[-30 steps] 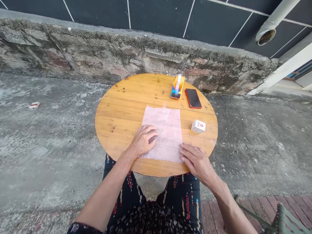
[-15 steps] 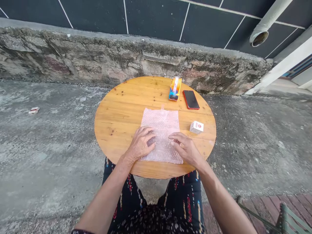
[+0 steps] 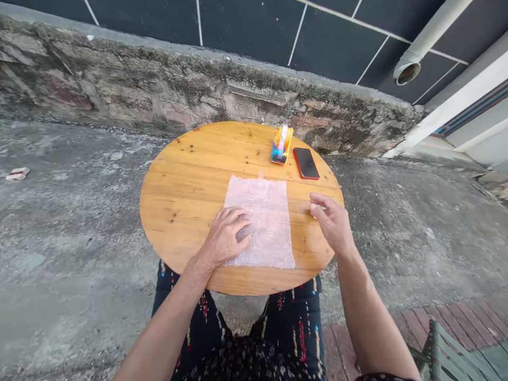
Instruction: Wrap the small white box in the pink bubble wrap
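Note:
A sheet of pinkish bubble wrap (image 3: 268,227) lies flat on the round wooden table (image 3: 178,185), with a bit of clear tape at its far edge. On its left part rests my left hand (image 3: 228,235), open, fingers loosely bent and thumb apart. My right hand (image 3: 331,219) is over the table's right side, fingers and thumb curled around a small white box. Only a pale bit of the box (image 3: 315,207) shows between the fingertips; the hand hides the rest.
At the far right of the table stand a yellow and blue tape dispenser (image 3: 282,145) and a phone (image 3: 306,163) in a red case. A stone wall base (image 3: 159,95) runs behind the table. A green chair (image 3: 448,349) is at lower right.
My right hand has left the bubble wrap and moved right onto the small white box, which it now covers. My left hand has stayed on the wrap. The view has shifted slightly.

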The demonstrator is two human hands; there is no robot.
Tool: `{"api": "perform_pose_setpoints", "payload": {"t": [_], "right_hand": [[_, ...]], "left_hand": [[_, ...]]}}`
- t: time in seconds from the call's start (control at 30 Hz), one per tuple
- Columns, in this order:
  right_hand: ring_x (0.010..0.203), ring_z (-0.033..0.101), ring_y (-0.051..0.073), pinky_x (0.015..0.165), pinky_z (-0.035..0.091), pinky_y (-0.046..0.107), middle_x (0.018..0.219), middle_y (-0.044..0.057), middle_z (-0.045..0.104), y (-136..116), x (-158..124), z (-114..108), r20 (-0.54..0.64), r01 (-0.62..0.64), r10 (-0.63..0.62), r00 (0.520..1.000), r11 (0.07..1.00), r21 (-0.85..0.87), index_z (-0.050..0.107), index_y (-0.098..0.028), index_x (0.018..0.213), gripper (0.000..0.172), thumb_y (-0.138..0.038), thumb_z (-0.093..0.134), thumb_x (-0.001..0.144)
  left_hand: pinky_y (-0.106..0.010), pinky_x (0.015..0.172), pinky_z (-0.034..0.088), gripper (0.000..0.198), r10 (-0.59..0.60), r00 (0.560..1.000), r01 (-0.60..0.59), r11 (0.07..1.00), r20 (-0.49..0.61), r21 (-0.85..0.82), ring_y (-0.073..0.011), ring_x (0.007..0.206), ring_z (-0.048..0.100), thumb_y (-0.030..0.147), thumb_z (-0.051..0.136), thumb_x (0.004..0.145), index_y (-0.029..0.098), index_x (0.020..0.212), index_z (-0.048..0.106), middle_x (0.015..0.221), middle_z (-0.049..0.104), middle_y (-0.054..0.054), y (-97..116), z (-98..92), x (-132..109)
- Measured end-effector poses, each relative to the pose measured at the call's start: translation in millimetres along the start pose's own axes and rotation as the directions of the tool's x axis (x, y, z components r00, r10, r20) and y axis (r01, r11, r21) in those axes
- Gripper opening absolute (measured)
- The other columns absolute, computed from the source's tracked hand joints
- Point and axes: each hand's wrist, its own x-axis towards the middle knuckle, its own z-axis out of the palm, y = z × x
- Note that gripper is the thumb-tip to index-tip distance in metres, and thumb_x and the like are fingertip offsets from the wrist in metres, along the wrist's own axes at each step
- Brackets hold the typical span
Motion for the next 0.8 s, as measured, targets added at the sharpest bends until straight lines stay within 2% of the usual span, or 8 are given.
{"api": "perform_pose_setpoints", "payload": {"t": [0.13,0.23,0.3,0.37,0.43,0.5,0.63,0.8], "right_hand": [[0.074,0.063,0.017,0.069,0.053,0.034,0.082,0.004,0.067,-19,-21,-25,-0.06,0.075,-0.077,0.995,0.997,-0.036,0.067,-0.021,0.106,0.025,-0.034,0.055,0.089],[0.096,0.063,0.021,0.083,0.052,0.039,0.104,0.007,0.067,-19,-23,-35,-0.209,0.186,-0.209,0.955,0.975,-0.125,0.068,-0.023,0.102,0.021,-0.031,0.053,0.09],[0.117,0.054,0.026,0.097,0.045,0.046,0.124,0.01,0.06,-3,-19,-45,-0.308,0.155,-0.247,0.919,0.943,-0.294,0.066,-0.022,0.105,0.024,-0.033,0.056,0.087],[0.128,0.044,0.032,0.104,0.037,0.054,0.135,0.014,0.052,21,-16,-55,-0.288,0.045,-0.186,0.939,0.9,-0.434,0.06,-0.02,0.118,0.044,-0.041,0.063,0.079],[0.128,0.044,0.033,0.104,0.036,0.055,0.133,0.016,0.053,45,-15,-61,-0.154,-0.032,-0.045,0.987,0.885,-0.464,0.053,-0.019,0.127,0.057,-0.048,0.063,0.078],[0.126,0.047,0.033,0.101,0.039,0.053,0.135,0.016,0.052,60,-16,-61,-0.107,-0.082,0.036,0.994,0.879,-0.469,0.048,-0.019,0.132,0.064,-0.05,0.062,0.078],[0.121,0.051,0.035,0.097,0.041,0.054,0.133,0.017,0.054,64,-17,-50,-0.146,-0.147,0.081,0.986,0.835,-0.53,0.045,-0.019,0.136,0.067,-0.045,0.063,0.076],[0.117,0.055,0.036,0.096,0.041,0.055,0.127,0.017,0.06,59,-14,-41,-0.193,-0.133,0.028,0.981,0.819,-0.558,0.049,-0.017,0.132,0.059,-0.038,0.062,0.078]], "left_hand": [[-0.047,0.101,0.041,0.026,0.0,1.0,0.0,1.0,-0.026,-0.006,-0.0275,0.118,0.051,0.025,0.062,0.076,0.021,0.101,0.066,0.121,0.061,-0.009,0,-0.1,-1],[-0.046,0.1,0.041,0.025,0.004,1.0,-0.004,1.0,-0.028,-0.003,-0.0273,0.117,0.052,0.024,0.061,0.077,0.021,0.101,0.066,0.12,0.061,-0.008,-2,1.1,-2],[-0.047,0.1,0.041,0.024,0.005,0.999,-0.005,1.0,-0.042,0.007,-0.0274,0.116,0.053,0.025,0.06,0.077,0.021,0.1,0.066,0.119,0.062,-0.008,-3,2.0,-2],[-0.047,0.099,0.042,0.023,0.008,0.999,-0.007,1.0,-0.052,0.016,-0.0278,0.115,0.054,0.025,0.06,0.078,0.021,0.099,0.066,0.117,0.063,-0.008,-3,2.6,-2],[-0.048,0.098,0.043,0.022,0.014,0.998,-0.013,1.0,-0.058,0.015,-0.0281,0.114,0.055,0.025,0.06,0.078,0.02,0.098,0.066,0.117,0.063,-0.009,-3,2.6,-2],[-0.047,0.097,0.043,0.021,0.021,0.998,-0.02,1.0,-0.066,0.007,-0.0279,0.113,0.056,0.024,0.06,0.077,0.02,0.097,0.066,0.116,0.064,-0.009,-2,2.1,-1],[-0.046,0.097,0.044,0.019,0.014,0.995,-0.014,1.0,-0.102,0.002,-0.0275,0.112,0.056,0.023,0.06,0.078,0.02,0.096,0.066,0.114,0.065,-0.009,-1,0.2,-1],[-0.045,0.099,0.044,0.017,-0.032,0.987,0.028,0.999,-0.158,-0.025,-0.0264,0.111,0.057,0.021,0.058,0.079,0.02,0.094,0.067,0.113,0.064,-0.008,0,-2.0,0]]}}
